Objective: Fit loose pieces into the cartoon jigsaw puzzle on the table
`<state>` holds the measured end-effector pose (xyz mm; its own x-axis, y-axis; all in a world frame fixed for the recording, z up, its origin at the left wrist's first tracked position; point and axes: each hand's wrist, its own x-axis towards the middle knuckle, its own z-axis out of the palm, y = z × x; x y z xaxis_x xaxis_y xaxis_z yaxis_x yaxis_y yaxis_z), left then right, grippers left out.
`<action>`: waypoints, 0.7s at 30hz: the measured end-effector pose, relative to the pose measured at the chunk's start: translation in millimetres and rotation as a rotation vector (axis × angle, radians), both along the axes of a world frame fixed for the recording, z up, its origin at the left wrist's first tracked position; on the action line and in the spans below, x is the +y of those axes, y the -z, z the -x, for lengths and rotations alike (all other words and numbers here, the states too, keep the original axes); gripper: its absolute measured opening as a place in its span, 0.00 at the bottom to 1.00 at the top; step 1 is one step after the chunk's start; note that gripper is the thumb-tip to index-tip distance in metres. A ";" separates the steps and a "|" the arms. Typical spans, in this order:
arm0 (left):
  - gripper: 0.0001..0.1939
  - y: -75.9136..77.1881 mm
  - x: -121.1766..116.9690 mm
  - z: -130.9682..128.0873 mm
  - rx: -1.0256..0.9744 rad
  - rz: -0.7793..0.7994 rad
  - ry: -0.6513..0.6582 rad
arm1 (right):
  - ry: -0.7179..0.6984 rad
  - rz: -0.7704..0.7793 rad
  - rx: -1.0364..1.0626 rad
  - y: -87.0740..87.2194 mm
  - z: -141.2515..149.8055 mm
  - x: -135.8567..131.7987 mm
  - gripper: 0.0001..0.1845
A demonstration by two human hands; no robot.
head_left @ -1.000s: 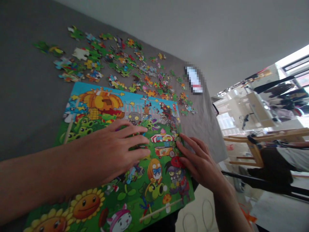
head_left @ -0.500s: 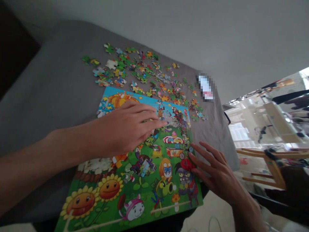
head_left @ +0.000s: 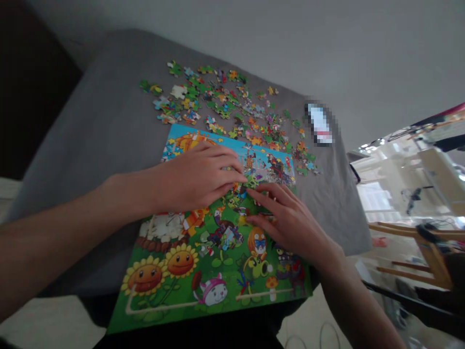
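A jigsaw board (head_left: pixel 163 295) with a cartoon picture of sunflowers and other figures lies in front of me, its near edge overhanging the grey cloth. My left hand (head_left: pixel 203 177) rests palm down over its upper middle, fingers stretched to the right. At those fingertips is a small green patch (head_left: pixel 252 182); whether it is a loose piece or part of the picture I cannot tell. My right hand (head_left: pixel 290 218) reaches in from the right, fingers apart, with its tips on the board close to the left fingertips. What lies beneath both palms is hidden.
Many loose jigsaw pieces (head_left: pixel 221 99) are scattered on the grey cloth (head_left: pixel 109 121) beyond the board. A phone (head_left: pixel 319 123), blurred out, lies at the far right by the wall. Off the right side stands a wooden chair (head_left: pixel 428 252).
My right hand has moved left from the board's right edge onto its middle, beside the left fingertips. My left hand stays on the board. The view has shifted slightly.
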<state>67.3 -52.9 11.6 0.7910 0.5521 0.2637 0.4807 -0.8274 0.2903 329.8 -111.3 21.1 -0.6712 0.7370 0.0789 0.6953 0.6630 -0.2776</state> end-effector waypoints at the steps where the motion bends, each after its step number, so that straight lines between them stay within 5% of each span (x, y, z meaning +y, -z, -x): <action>1: 0.16 -1.0 -1.1 -0.8 0.011 0.005 0.004 | -0.002 0.017 0.021 4.3 0.7 2.8 0.21; 5: 0.15 -3.3 -4.9 -3.4 0.056 0.002 0.001 | -0.003 0.159 0.157 8.6 -8.1 4.3 0.14; 9: 0.15 -3.5 -7.1 -4.5 0.066 -0.005 -0.013 | -0.098 0.404 0.337 -8.5 -8.9 -6.3 0.05; 15: 0.15 -1.9 -7.4 -4.9 0.062 -0.007 -0.013 | -0.434 0.663 0.310 -32.4 34.2 -24.9 0.17; 21: 0.15 -1.0 -6.8 -4.5 0.045 -0.004 -0.008 | -0.592 0.537 0.156 -30.9 72.6 -25.7 0.19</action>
<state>71.8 -59.7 12.6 0.7975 0.5577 0.2304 0.4999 -0.8245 0.2653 257.1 -137.0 52.0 -0.9719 0.2278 -0.0593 0.1984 0.6572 -0.7271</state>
